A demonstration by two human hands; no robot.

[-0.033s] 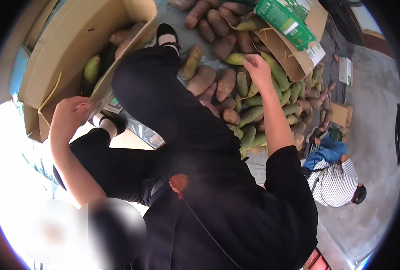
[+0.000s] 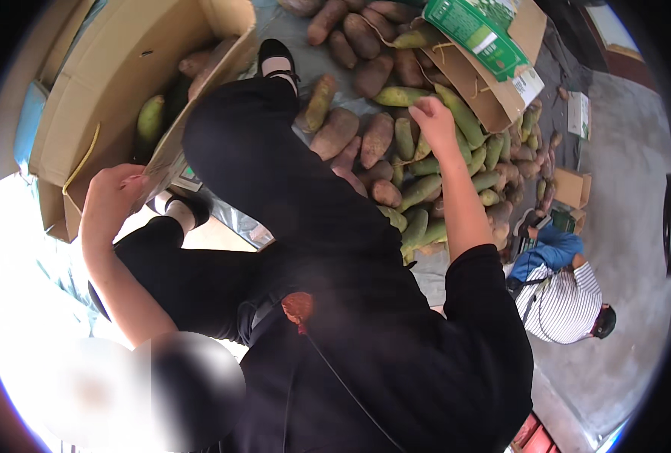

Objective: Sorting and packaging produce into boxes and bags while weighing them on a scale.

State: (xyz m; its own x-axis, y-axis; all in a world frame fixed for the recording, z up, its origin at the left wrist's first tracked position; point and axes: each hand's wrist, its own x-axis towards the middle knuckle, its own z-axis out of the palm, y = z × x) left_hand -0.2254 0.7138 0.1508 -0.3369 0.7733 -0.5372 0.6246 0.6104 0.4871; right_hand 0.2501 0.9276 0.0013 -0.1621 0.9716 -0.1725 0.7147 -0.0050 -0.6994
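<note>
My left hand (image 2: 113,195) is closed on the near rim of a large open cardboard box (image 2: 86,98). Inside that box lie a green radish (image 2: 150,125) and some reddish root vegetables (image 2: 195,63). Out to the right, my right hand (image 2: 435,127) hovers over a heap of vegetables with its fingers curled together; whatever they may hold is hidden. Just beyond the fingertips lies a long green radish (image 2: 393,96). Reddish-brown roots like sweet potatoes (image 2: 335,134) are spread between my foot and that hand.
A green printed carton (image 2: 480,38) lies tipped over beside the heap. A seated person in a striped shirt (image 2: 562,306) is at the right, near a small open box (image 2: 572,189). My knee (image 2: 237,136) stands between the large box and the vegetables. A yellow cord handle (image 2: 83,160) hangs inside the box.
My right hand has shifted slightly right and down, uncovering more of the long green radish's end. My left hand keeps its place on the box.
</note>
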